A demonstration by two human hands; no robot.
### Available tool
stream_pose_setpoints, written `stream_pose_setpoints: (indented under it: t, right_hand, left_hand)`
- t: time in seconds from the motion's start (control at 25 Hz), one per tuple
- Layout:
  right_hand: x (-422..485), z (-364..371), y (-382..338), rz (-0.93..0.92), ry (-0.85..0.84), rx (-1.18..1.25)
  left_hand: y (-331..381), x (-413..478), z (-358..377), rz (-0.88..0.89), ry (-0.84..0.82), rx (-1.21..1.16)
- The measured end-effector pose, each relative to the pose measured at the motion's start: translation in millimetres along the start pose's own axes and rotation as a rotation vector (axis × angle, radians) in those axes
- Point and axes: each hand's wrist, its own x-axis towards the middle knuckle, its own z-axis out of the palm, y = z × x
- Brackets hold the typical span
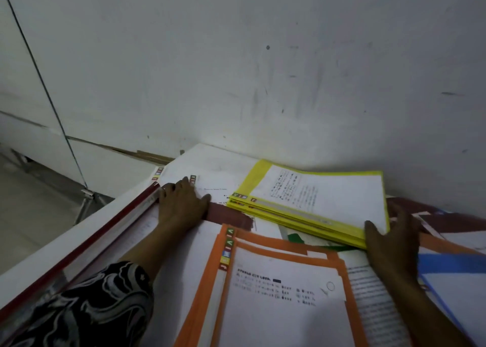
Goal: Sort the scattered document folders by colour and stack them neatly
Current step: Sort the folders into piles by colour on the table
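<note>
Yellow folders stacked at the counter's far edge; orange folders stacked nearer. Right hand, fingers spread straight, touches the yellow stack's near right corner. Left hand lies flat on white sheets beside a red folder at the left edge.

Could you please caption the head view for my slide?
Left hand lies flat beside the yellow folder stack; right hand touches its near corner; orange folders lie in front.
</note>
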Motion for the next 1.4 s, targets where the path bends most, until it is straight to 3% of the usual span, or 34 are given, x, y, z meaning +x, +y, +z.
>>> stream_pose_setpoints:
  t: [0.24,0.36,0.52,0.68,0.84,1.04,1.12,1.24,1.32,1.4]
  right_hand:
    - [-4,1,-2,-0.162,-0.03,-0.146]
    - [-8,3,-7,-0.258,-0.079,-0.213]
    - [-9,5,-6,-0.34,-0.091,-0.354]
    - [-8,10,0,-0.422,-0.115,-0.499]
    - [-7,9,0,-0.373,-0.183,-0.553]
    - [0,4,-16,-0.259,-0.34,-0.441]
    - [7,8,-48,-0.201,-0.411,-0.216]
    - [11,5,-128,-0.263,-0.396,0.24]
    - [9,-8,-174,-0.354,-0.423,0.448]
    - [5,-23,-196,-0.406,-0.408,0.484]
  left_hand:
    - [2,30,-15,-0.279,-0.168,-0.319]
    - [9,48,-37,-0.297,-0.216,-0.359]
    - [17,49,-45,-0.229,-0.08,-0.563]
    - [14,52,-64,-0.278,0.124,-0.823]
    - [22,57,-114,-0.255,0.322,-0.962]
    - [32,41,-192,-0.022,0.358,-1.311]
    - [34,27,-217,0.161,0.277,-1.389]
    - [40,10,-241,0.378,0.108,-1.485]
    - [46,4,-253,0.4,-0.01,-1.597]
    - [46,6,-257,0.381,-0.052,-1.638]
